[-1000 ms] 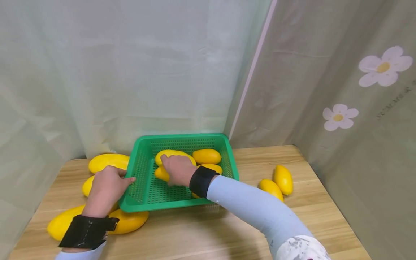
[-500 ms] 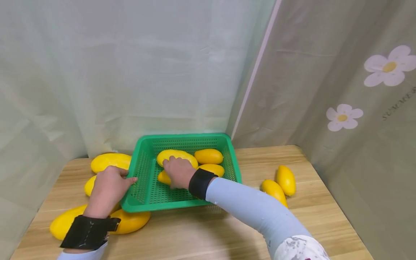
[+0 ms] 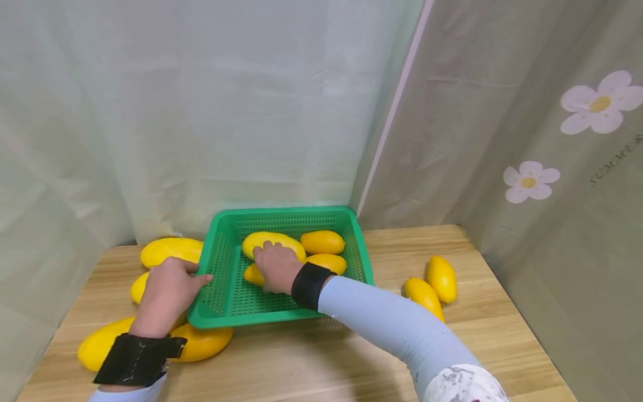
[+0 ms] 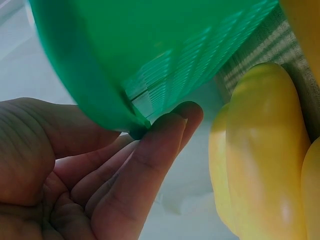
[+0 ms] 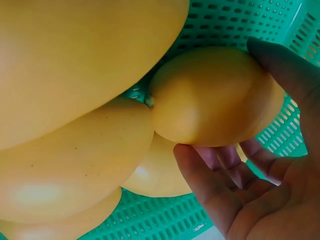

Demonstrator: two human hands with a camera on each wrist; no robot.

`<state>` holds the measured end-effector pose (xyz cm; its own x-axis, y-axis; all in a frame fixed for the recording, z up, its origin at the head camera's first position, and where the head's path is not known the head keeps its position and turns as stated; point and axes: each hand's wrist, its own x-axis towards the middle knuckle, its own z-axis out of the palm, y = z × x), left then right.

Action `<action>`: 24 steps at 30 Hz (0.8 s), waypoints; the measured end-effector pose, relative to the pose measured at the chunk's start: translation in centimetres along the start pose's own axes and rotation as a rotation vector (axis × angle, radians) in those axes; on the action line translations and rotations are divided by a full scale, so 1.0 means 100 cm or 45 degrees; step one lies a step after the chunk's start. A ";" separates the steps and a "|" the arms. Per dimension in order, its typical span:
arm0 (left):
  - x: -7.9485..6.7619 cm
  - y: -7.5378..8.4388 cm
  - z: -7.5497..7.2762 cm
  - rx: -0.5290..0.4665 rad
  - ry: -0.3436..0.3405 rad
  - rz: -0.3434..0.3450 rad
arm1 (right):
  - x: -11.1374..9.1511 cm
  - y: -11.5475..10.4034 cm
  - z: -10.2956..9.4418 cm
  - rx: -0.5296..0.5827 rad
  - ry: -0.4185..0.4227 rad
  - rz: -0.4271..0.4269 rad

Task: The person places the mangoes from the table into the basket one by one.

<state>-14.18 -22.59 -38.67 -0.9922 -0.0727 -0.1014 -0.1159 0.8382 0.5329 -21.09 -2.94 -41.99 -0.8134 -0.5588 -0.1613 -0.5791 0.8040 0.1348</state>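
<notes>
- My left hand (image 3: 171, 285) has the green basket (image 3: 251, 320) pinched at its nine o'clock rim, thumb on one side of the edge and fingers on the other.
- My right hand (image 3: 278, 265), reaching in from four o'clock, holds the smaller yellow fruit (image 5: 215, 100) inside the basket, a little off centre toward eight; thumb and fingers close around it.
- Sharing the basket are a large yellow fruit (image 3: 268, 241) at twelve, just beyond my fingers, and two more, at two (image 3: 322, 242) and three (image 3: 329, 261).
- The far rim stands close to the curtain (image 3: 276, 111); the near rim has a broad stretch of table (image 3: 281, 368) below it toward six.
- Loose fruits (image 3: 171, 251) crowd the left side from nine to seven, tight against my wrist; some may be hidden behind it.
- At three, a strip of wood separates the basket from a pair of fruits (image 3: 442, 279), and the table's right edge slants down beyond them.
- Out at two, the curtain carries printed flowers (image 3: 527, 182) and lettering (image 3: 615, 160) I read as "SUMMER".
</notes>
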 end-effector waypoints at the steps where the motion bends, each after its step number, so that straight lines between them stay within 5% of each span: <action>1: 0.000 0.000 0.000 -0.001 -0.001 -0.001 | -0.001 0.001 -0.001 0.007 -0.007 0.001; 9: -0.001 0.000 -0.001 -0.002 -0.004 -0.005 | -0.006 0.011 -0.008 0.100 -0.067 0.001; 24: -0.001 -0.001 -0.001 -0.011 -0.021 -0.009 | -0.042 0.057 -0.030 0.371 0.080 0.023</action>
<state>-14.10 -22.76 -38.62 -0.9904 -0.0700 -0.1189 -0.1236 0.8332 0.5391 -21.19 3.38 -37.60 -0.8304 -0.5481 -0.0996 -0.5319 0.8333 -0.1509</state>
